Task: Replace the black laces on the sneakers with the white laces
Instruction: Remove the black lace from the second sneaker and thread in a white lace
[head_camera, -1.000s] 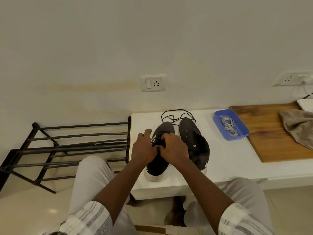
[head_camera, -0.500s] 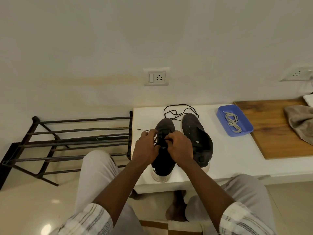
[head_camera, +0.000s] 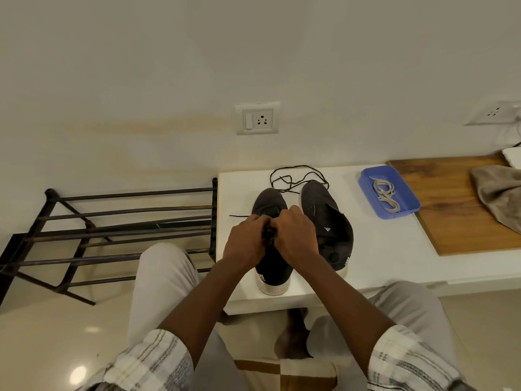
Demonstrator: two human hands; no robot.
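A low white table stands against the wall, with a dark metal shoe rack on the floor to its left and a wooden board lying over its right end. The two dark sneakers sit side by side on the table, toes to the wall: the left sneaker nearer the person, the right sneaker just beside it. To their right, half on the board's edge, is a shallow blue tray holding the white laces in a loose tangle. A loose black lace lies in loops on the table by the toes.

Both forearms reach forward and meet over the left sneaker. The left hand and right hand are knuckles-up, fingers curled tight, pinching the black lace at the shoe's lacing; one end pokes out leftward.
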